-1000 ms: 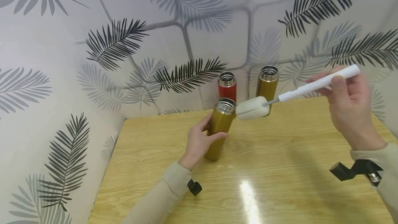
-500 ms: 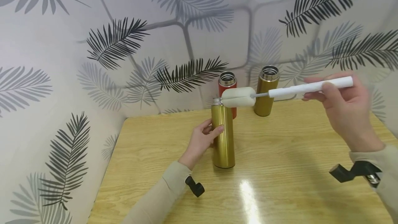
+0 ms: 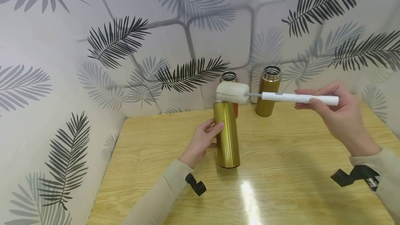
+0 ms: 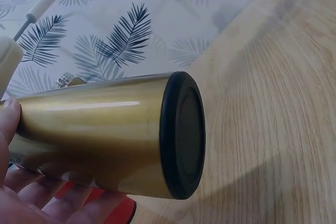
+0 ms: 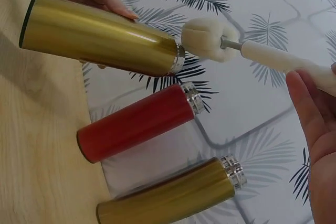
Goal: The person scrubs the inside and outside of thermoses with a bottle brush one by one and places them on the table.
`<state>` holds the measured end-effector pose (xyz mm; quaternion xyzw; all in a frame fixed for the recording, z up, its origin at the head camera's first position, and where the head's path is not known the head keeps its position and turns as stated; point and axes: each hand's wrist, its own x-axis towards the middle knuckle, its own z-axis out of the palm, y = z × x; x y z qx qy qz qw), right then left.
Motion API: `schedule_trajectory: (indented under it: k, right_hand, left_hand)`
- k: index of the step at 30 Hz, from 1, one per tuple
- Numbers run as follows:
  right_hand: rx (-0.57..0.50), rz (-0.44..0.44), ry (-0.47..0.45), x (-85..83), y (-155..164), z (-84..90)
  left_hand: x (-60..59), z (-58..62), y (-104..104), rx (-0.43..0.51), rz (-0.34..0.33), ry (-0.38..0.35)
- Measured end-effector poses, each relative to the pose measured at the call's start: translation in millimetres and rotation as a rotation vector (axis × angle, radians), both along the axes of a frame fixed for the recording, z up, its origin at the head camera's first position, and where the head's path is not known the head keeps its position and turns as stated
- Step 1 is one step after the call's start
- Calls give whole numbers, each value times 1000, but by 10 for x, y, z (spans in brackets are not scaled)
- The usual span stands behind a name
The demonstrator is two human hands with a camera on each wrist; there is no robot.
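The right hand (image 3: pixel 335 114) grips a white sponge brush (image 3: pixel 282 96), its foam head swung leftward since a second ago and now at the mouth of the gold flask (image 3: pixel 227 134), which the left hand (image 3: pixel 202 141) has righted and grips upright on the tabletop (image 3: pixel 297 169), ready for insertion.

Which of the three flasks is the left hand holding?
The near gold flask, gripped by the left hand, with the sponge brush at its mouth. The red flask and far gold flask stand untouched behind.

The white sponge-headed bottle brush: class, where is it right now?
In the head view, the white sponge-headed bottle brush is held level by the right hand, its sponge at the mouth of the nearest gold metal flask, which the left hand steadies.
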<state>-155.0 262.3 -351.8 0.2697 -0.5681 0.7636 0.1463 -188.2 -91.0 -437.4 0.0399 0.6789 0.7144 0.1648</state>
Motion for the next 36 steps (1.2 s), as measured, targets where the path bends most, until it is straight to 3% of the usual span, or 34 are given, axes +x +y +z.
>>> schedule_trajectory:
  k: [2, 11, 13, 17, 20, 23, 28, 36]
  right_hand:
    - [41, 28, -5, -1, 28, -44]
    - [322, 3, -32, 2, 125, -242]
    - [441, -46, -1, -9, 141, -287]
    - [731, -241, 93, -59, 163, -363]
    - [864, -349, 140, -110, 167, -408]
    - [918, -379, 142, -145, 156, -432]
    - [935, -330, 126, -165, 132, -443]
    - [1043, -333, 360, -247, 109, -492]
  left_hand:
    - [-5, 2, -8, 16, 0, -7]
    - [-17, 28, -51, 69, -7, -39]
    - [-23, 20, -61, 67, -8, -43]
    - [-31, 10, -73, 58, -13, -42]
    - [-30, 15, -71, 58, -30, -37]
    - [-29, 13, -65, 59, -39, -38]
    - [-25, 8, -58, 61, -49, -43]
    - [-54, -22, -69, 104, -83, -47]
